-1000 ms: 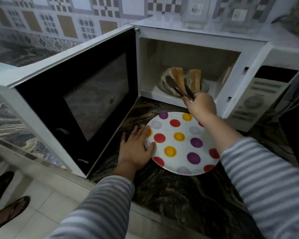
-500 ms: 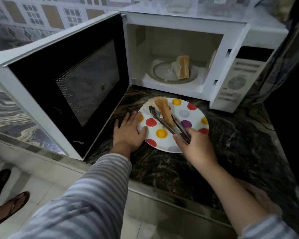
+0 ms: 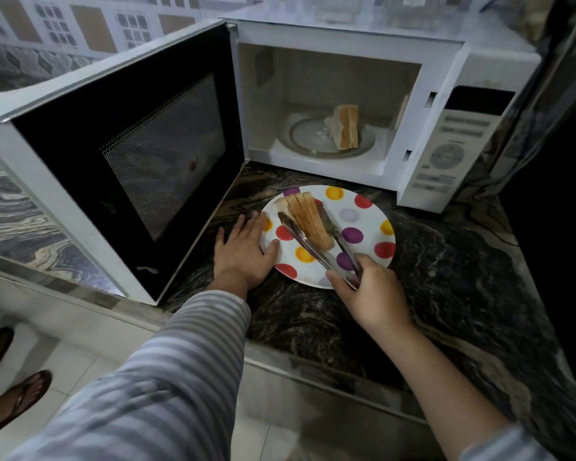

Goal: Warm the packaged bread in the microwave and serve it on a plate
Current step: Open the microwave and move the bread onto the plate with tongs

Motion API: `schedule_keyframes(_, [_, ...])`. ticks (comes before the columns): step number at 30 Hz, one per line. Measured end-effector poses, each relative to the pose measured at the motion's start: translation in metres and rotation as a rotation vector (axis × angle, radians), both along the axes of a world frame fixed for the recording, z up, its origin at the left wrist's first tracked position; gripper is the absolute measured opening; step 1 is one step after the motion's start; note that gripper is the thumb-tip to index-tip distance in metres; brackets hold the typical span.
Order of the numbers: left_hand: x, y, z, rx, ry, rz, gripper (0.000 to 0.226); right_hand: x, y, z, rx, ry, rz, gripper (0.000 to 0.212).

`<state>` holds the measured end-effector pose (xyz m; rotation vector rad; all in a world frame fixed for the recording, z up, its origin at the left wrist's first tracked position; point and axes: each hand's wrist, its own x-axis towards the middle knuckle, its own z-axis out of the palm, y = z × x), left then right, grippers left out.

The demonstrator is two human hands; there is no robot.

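At the centre of the frame, a stack of sliced, browned bread (image 3: 308,219) is being set on the white round plate with coloured dots (image 3: 368,224), clamped between long metal tongs (image 3: 316,251). The tongs are gripped by the curled fingers of the right hand (image 3: 368,294). The left hand (image 3: 243,251) is laid flat, fingers straight, against the plate's left rim on the dark marbled worktop (image 3: 446,277). Further slices (image 3: 345,128) are left on the glass turntable inside the open white microwave (image 3: 353,94), upper centre. Serving appears half done; next, the tongs would need opening, then reaching back inside.
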<state>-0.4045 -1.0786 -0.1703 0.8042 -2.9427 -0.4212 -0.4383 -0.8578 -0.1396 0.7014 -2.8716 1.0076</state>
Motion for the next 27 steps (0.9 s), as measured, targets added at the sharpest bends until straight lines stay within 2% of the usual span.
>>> schedule_keyframes(4, [-0.001, 0.0, -0.001, -0.006, 0.0, -0.005, 0.065, -0.003, 0.014, 0.01, -0.128, -0.067, 0.0, 0.023])
schedule_keyframes(11, [0.001, 0.0, -0.002, 0.005, 0.041, -0.013, 0.065, -0.047, -0.005, 0.055, -0.238, -0.033, -0.023, 0.027])
schedule_keyframes(15, [0.0, -0.002, -0.003, 0.008, 0.043, -0.014, 0.065, -0.09, -0.031, 0.069, -0.203, -0.017, -0.104, 0.04])
schedule_keyframes(21, [-0.001, -0.006, -0.006, 0.01, 0.072, -0.026, 0.065, -0.15, -0.066, 0.072, -0.154, 0.005, -0.253, 0.036])
schedule_keyframes(25, [-0.002, -0.007, -0.006, 0.018, 0.089, -0.033, 0.066, -0.185, -0.086, 0.068, -0.011, 0.006, -0.314, 0.049])
schedule_keyframes(27, [-0.001, -0.008, -0.007, 0.017, 0.099, -0.03, 0.066, -0.199, -0.095, 0.065, 0.034, -0.018, -0.328, 0.049])
